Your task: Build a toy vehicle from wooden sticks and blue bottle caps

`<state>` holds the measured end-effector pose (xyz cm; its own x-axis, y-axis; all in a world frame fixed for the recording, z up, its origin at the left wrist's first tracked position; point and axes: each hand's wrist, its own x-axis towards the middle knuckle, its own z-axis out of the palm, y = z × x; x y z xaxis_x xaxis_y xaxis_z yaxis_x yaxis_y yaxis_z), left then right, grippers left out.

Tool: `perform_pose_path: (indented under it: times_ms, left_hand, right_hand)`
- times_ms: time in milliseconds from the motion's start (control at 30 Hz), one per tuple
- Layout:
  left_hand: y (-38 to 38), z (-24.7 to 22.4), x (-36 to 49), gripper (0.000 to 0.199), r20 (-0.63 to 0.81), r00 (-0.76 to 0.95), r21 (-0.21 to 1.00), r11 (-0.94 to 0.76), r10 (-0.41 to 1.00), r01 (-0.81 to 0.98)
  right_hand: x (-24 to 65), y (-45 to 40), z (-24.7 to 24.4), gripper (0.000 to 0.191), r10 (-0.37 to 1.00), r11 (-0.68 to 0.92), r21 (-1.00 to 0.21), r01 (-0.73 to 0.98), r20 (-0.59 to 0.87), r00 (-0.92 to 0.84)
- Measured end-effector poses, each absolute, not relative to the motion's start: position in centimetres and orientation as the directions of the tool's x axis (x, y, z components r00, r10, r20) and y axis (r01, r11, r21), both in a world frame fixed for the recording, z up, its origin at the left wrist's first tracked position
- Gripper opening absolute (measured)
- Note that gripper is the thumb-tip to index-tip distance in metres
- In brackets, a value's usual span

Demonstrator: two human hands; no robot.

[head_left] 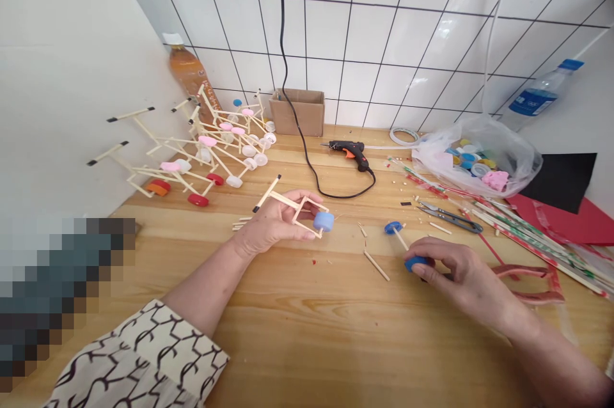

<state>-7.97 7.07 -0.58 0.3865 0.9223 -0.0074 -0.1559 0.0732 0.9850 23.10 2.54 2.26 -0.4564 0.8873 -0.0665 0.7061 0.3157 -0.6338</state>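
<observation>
My left hand (pixel 281 222) is closed around a small wooden stick frame (pixel 298 208), a model front end with black-tipped handlebars. A light blue bottle cap (pixel 324 222) sits as a wheel between the frame's prongs. On the right, my right hand (pixel 453 270) pinches a dark blue cap at one end of a wheel axle (pixel 401 240). That axle is a short stick, with a second blue cap (pixel 393 227) at its far end. Between the hands a loose stick (pixel 377 265) lies on the wooden table (pixel 307 331).
Several finished stick models with cap wheels (pixel 206 152) stand at the left. Behind are a glue gun (pixel 349 151), a cardboard box (pixel 298 112) and tape (pixel 403 135). Snips (pixel 451 217), pink-handled pliers (pixel 527 283), a bag of caps (pixel 480 158) and skewers (pixel 532 229) lie at the right.
</observation>
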Motion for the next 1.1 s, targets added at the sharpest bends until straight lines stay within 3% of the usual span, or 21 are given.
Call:
perform_pose_path:
  times_ms: [533, 900, 1100]
  left_hand:
    - [7.0, -0.3, -8.0, 0.052, -0.008, 0.386, 0.981, 0.082, 0.923, -0.176]
    - [7.1, -0.5, -8.1, 0.053, -0.02, 0.385, 0.983, 0.089, 0.923, -0.161]
    - [7.1, -0.6, -8.1, 0.054, -0.022, 0.39, 0.983, 0.092, 0.921, -0.162]
  right_hand:
    - [22.8, 2.6, 1.8, 0.019, 0.878, 0.385, -0.583, 0.716, -0.008, -0.479]
    - [23.3, 2.3, 1.1, 0.044, 0.871, 0.314, -0.656, 0.686, -0.088, -0.483]
    - [23.7, 2.3, 1.5, 0.036, 0.877, 0.306, -0.648, 0.697, -0.093, -0.471]
